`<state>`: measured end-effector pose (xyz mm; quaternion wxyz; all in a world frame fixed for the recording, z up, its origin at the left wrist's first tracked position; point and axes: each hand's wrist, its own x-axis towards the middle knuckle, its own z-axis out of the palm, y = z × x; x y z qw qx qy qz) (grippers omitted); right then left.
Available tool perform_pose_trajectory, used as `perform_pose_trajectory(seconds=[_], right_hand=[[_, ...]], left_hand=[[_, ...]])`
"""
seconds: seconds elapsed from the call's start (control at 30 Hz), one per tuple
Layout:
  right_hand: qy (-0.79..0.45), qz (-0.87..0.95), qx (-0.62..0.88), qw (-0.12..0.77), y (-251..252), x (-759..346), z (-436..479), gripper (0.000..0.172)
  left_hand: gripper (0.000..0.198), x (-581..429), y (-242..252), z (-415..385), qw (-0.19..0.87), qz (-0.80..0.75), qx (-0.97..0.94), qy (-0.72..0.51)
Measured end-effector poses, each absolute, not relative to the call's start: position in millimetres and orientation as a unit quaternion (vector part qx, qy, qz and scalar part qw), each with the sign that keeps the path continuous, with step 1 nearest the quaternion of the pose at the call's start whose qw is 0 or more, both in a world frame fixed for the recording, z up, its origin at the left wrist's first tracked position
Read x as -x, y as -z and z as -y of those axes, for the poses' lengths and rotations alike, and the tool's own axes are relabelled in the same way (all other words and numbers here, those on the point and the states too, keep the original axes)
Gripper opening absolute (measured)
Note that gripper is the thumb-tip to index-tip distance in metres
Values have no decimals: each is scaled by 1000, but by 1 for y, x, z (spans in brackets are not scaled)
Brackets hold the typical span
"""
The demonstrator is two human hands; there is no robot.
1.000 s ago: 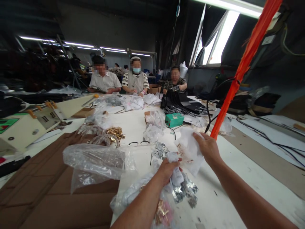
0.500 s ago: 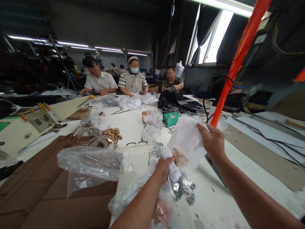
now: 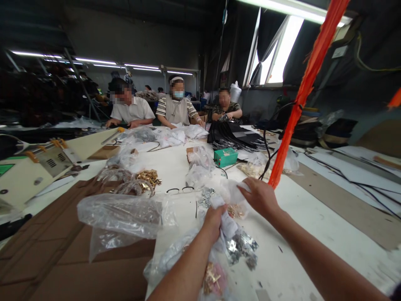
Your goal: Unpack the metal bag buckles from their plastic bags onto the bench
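My left hand is closed round a bunched part of a thin white plastic bag. A little farther off and to the right, my right hand pinches another crumpled part of the same white material. Flat silver metal pieces lie on the table just right of my left hand. Gold metal pieces show between the two hands. Nearer to me, a clear bag with gold pieces is partly hidden by my left forearm.
Eyeglasses and a green box are on the table. An orange strip hangs close by my right hand. Brown cardboard and a cream machine are at left. Several people work across the table.
My right hand has moved left and slightly down, towards my left hand. The white material, spread wide before, is now gathered between them. My left hand has stayed in place.
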<state>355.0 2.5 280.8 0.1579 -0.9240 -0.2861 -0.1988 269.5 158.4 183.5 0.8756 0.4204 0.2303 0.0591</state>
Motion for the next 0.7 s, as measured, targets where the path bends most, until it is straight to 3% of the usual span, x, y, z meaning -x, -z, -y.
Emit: perform_pose_trajectory(seconds=[0.07, 0.23, 0.3, 0.5, 0.7], right_hand=[[112, 257, 955, 91, -255, -358, -9, 40], [37, 259, 961, 94, -226, -366, -38, 66], [2, 299, 949, 97, -224, -372, -52, 61], [-51, 294, 945, 132, -213, -390, -70, 18], [-42, 189, 941, 278, -214, -402, -45, 21]], left_hand=[[31, -271, -183, -158, 881, -217, -415, -64], [26, -272, -181, -159, 882, -214, -414, -73], [26, -273, -181, -159, 880, -218, -414, -78], [25, -272, -182, -158, 879, -226, -411, -79], [30, -271, -180, -158, 880, -228, -407, -88]])
